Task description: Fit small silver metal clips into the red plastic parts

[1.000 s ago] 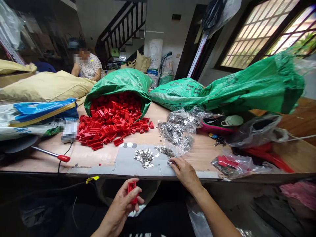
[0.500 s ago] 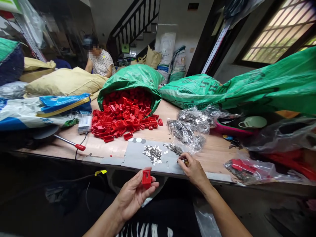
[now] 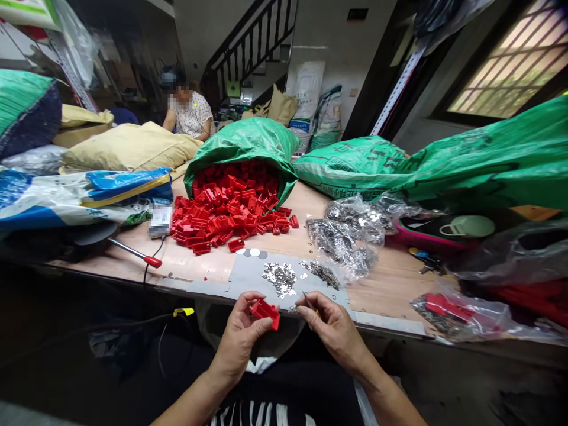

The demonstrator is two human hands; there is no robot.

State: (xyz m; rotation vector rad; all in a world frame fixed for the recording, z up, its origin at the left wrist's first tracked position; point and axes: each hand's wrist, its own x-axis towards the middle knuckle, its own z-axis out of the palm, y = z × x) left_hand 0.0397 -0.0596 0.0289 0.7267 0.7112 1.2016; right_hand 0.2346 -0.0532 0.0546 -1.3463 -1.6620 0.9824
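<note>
My left hand (image 3: 244, 326) grips a red plastic box-shaped part (image 3: 267, 313), its open hollow side tilted up and to the right. Just to its right, my right hand (image 3: 326, 322) pinches a small metal piece (image 3: 293, 309) at the fingertips. A slim dark-tipped tool with a bit of yellow also shows in that hand; the fingers cover most of it. The two hands are apart, in front of the table edge. On the grey mat (image 3: 242, 278) behind them lie a pile of flat shiny metal plates (image 3: 280, 279) and a heap of darker small metal parts (image 3: 323, 273).
Red parts (image 3: 222, 219) spill from a green sack (image 3: 248, 139) at the back. Clear bags of metal parts (image 3: 341, 245) lie right of the mat. A red-tipped lever (image 3: 152, 261) juts out at the left. Another person (image 3: 190, 112) sits behind the sacks.
My right hand has come back from the dark metal heap toward my left hand, with a small piece in its fingertips. My left hand has raised and turned the red part.
</note>
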